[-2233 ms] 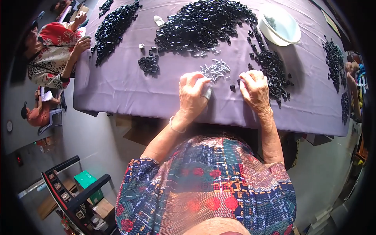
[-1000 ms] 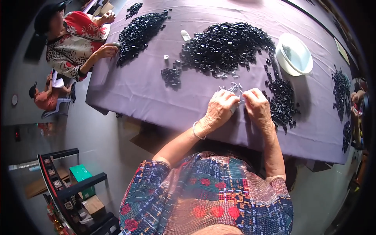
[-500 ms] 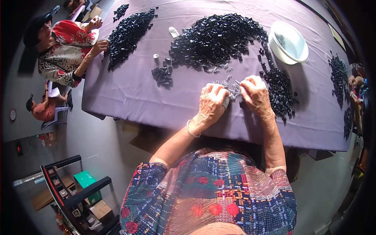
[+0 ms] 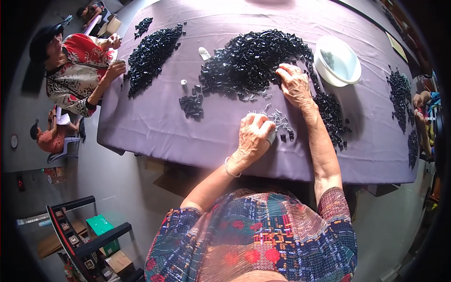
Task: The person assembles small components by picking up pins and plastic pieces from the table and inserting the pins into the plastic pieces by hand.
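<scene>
My left hand (image 4: 256, 136) rests on the purple-covered table with its fingers curled and pressed together; whatever they hold is hidden. Beside its fingertips lies a small scatter of thin, clear pin-like pieces (image 4: 282, 120). Two or so small black pieces (image 4: 287, 137) are just to the right of these. Farther out, my right hand (image 4: 296, 87) reaches to the right edge of a large heap of small black plastic pieces (image 4: 258, 54). Its fingers are bent together at the heap, and I cannot make out what is between them.
A white bowl (image 4: 325, 71) stands right of the heap, with a second black pile (image 4: 330, 115) nearer me. A small black cluster (image 4: 191, 106), a white cap-like piece (image 4: 183, 82) and a white oval object (image 4: 204, 53) lie left. Another person (image 4: 77, 70) sits by a left-hand pile (image 4: 152, 58).
My right hand has moved away from the clear pieces, forward to the large black heap. Small black pieces now show where it was. My left hand keeps its place by the clear pieces.
</scene>
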Action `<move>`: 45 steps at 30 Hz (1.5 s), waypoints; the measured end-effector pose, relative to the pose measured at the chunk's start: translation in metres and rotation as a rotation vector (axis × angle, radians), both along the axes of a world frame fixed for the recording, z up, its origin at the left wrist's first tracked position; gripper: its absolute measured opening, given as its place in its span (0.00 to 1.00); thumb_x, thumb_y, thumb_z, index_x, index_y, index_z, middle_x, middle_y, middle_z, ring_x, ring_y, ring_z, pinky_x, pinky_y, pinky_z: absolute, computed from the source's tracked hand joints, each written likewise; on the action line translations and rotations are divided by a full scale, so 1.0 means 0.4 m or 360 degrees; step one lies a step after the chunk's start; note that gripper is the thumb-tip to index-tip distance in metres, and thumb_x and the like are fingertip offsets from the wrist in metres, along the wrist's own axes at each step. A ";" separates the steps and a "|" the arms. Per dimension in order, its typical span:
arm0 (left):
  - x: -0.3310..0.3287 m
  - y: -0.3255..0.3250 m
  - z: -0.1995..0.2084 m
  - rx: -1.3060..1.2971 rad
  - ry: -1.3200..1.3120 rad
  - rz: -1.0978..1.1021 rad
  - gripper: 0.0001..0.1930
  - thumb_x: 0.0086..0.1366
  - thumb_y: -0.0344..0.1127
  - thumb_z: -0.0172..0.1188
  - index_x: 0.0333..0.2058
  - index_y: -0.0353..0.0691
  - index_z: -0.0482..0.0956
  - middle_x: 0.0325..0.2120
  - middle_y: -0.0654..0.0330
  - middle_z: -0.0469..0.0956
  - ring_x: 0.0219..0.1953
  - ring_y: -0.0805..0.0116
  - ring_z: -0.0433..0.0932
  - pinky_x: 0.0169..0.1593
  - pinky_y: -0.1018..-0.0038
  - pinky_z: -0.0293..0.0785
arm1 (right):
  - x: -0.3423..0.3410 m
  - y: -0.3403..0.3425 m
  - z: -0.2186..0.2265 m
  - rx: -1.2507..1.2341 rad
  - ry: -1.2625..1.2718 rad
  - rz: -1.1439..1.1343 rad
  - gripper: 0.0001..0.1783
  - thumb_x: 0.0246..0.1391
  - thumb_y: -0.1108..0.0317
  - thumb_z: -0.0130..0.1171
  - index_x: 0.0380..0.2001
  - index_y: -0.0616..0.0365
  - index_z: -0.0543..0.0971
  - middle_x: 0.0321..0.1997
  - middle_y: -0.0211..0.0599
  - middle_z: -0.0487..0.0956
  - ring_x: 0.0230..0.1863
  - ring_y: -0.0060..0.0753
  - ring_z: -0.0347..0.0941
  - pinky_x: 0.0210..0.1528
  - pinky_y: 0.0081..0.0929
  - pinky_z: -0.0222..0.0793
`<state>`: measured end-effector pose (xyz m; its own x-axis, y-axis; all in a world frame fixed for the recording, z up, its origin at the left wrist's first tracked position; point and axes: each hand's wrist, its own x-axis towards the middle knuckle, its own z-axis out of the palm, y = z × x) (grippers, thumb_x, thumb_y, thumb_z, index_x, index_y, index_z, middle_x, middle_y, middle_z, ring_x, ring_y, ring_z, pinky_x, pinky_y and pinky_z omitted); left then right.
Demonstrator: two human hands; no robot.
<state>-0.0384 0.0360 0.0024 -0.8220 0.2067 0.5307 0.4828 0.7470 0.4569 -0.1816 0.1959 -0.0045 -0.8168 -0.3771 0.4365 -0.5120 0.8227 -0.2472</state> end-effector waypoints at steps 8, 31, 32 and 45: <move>-0.005 -0.018 -0.001 0.0009 -0.0024 -0.0032 0.10 0.44 0.29 0.64 0.27 0.49 0.75 0.31 0.64 0.74 0.38 0.58 0.70 0.41 0.65 0.65 | 0.084 0.104 0.020 -0.0073 -0.0014 0.0132 0.11 0.46 0.72 0.57 0.36 0.52 0.77 0.44 0.32 0.76 0.49 0.38 0.71 0.48 0.37 0.65; -0.004 -0.008 0.016 -0.0070 -0.0010 -0.0118 0.14 0.44 0.32 0.67 0.32 0.51 0.79 0.37 0.63 0.74 0.44 0.58 0.70 0.48 0.64 0.63 | 0.149 0.126 0.053 0.0138 0.0004 0.0329 0.16 0.44 0.75 0.57 0.41 0.53 0.76 0.49 0.33 0.75 0.53 0.40 0.69 0.51 0.38 0.64; -0.009 -0.007 0.016 -0.0067 -0.0010 -0.0121 0.14 0.44 0.32 0.67 0.32 0.51 0.79 0.37 0.63 0.74 0.44 0.58 0.70 0.48 0.64 0.63 | 0.156 0.131 0.054 0.0079 0.0052 0.0330 0.14 0.44 0.73 0.57 0.38 0.53 0.77 0.47 0.33 0.76 0.51 0.39 0.69 0.49 0.38 0.64; 0.013 -0.016 0.016 -0.0020 -0.0002 0.0098 0.14 0.42 0.33 0.68 0.31 0.50 0.80 0.41 0.59 0.73 0.47 0.56 0.68 0.50 0.62 0.61 | -0.032 -0.015 0.015 0.0292 0.0046 -0.0389 0.10 0.48 0.58 0.59 0.31 0.49 0.77 0.35 0.33 0.74 0.44 0.39 0.68 0.44 0.45 0.62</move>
